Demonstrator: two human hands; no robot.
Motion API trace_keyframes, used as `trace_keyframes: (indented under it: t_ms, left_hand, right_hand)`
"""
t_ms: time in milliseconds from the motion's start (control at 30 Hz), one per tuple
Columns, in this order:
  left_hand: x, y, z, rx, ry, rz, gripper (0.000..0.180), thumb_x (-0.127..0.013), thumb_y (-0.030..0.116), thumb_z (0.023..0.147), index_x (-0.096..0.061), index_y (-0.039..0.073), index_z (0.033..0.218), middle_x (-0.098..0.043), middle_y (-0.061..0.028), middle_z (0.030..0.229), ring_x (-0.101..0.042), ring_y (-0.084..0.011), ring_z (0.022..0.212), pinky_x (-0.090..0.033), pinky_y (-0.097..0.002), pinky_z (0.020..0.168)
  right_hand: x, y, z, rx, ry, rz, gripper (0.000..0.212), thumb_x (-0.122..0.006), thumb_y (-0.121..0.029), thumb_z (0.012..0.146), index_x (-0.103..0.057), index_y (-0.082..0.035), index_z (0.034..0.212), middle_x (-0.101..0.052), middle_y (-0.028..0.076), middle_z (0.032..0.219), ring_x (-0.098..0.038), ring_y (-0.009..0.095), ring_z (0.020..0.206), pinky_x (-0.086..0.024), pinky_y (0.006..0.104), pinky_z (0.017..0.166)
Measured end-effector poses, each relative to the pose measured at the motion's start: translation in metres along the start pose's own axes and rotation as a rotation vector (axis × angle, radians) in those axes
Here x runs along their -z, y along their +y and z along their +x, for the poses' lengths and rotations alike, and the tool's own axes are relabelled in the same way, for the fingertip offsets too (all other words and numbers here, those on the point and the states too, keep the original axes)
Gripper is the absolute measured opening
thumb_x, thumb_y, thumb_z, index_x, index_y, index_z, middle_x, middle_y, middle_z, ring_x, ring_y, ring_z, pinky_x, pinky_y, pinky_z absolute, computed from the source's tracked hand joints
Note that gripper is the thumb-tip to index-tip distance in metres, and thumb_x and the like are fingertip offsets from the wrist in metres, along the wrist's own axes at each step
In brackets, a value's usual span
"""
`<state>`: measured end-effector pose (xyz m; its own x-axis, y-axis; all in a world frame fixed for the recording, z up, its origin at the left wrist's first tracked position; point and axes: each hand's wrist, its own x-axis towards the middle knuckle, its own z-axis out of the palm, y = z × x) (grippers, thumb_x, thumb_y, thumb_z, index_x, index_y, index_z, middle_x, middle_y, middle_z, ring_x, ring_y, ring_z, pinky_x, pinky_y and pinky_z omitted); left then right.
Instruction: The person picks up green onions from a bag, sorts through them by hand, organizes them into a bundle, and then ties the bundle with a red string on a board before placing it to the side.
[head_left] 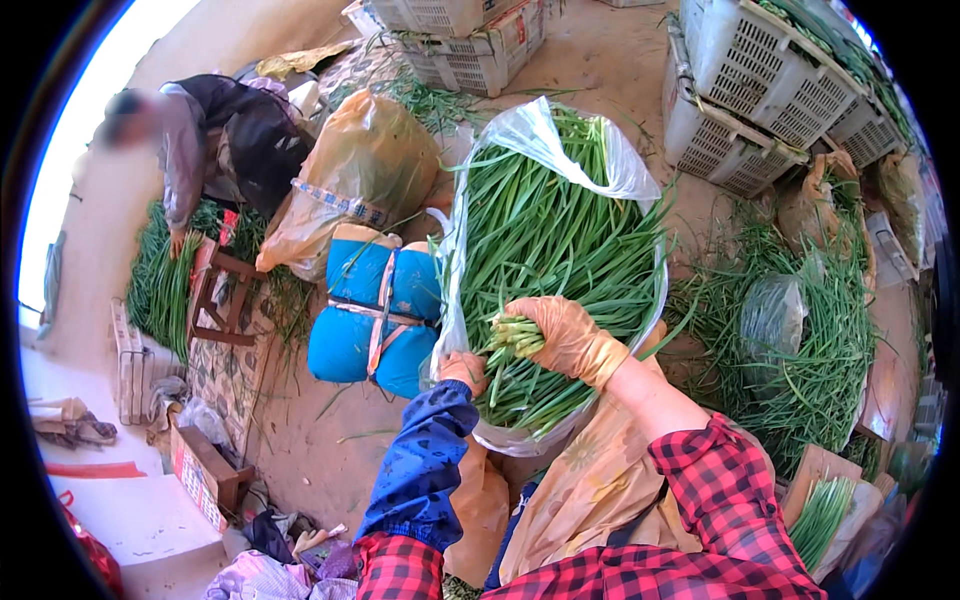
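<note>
Crosswise, a stalk bundle is gripped by the right hand, ends toward the left hand (its grip unclear).

We see a glossy, crinkled clear-plastic bag, smooth, faintly shiny garlic chives, a thin, wrinkled, rubber-looking glove, matt checked-cloth sleeves, matt plastic crates, a wooden stool and a rough, earthen-looking floor.
</note>
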<state>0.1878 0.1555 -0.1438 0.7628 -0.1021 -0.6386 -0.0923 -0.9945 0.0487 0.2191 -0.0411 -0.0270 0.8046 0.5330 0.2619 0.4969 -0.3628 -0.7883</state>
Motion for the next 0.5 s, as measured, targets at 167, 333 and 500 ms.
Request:
trace_keyframes:
  t_ms: [167,333,500]
  left_hand:
    - [-0.028,-0.028,0.008,0.040,0.116,-0.142,0.031,-0.056,0.023,0.068,-0.059,0.013,0.097,-0.056,-0.0142,0.102,-0.047,-0.0323,0.104,-0.030,-0.0444,0.092]
    - [0.021,-0.013,-0.005,-0.224,0.562,-0.171,0.015,-0.051,0.017,0.073,-0.049,0.008,0.086,-0.060,-0.0172,0.078,-0.056,-0.0346,0.082,-0.027,-0.0510,0.092]
    - [0.059,0.010,-0.040,-0.405,0.501,-0.407,0.025,-0.052,0.017,0.075,-0.051,0.011,0.100,-0.059,-0.0177,0.080,-0.056,-0.0346,0.078,-0.041,-0.0410,0.079]
  right_hand:
    - [-0.003,-0.013,0.005,-0.011,-0.060,0.012,0.028,-0.065,-0.010,0.064,-0.055,-0.009,0.090,-0.059,0.012,0.080,-0.057,0.031,0.077,-0.046,0.0345,0.065]
    - [-0.001,-0.005,-0.004,-0.021,-0.032,-0.036,0.028,-0.066,-0.010,0.063,-0.054,-0.009,0.089,-0.060,0.011,0.084,-0.057,0.031,0.079,-0.046,0.0346,0.069]
    - [-0.008,-0.007,-0.002,0.089,0.056,-0.117,0.040,-0.067,-0.013,0.065,-0.050,-0.011,0.101,-0.052,0.013,0.112,-0.052,0.030,0.099,-0.044,0.0336,0.080]
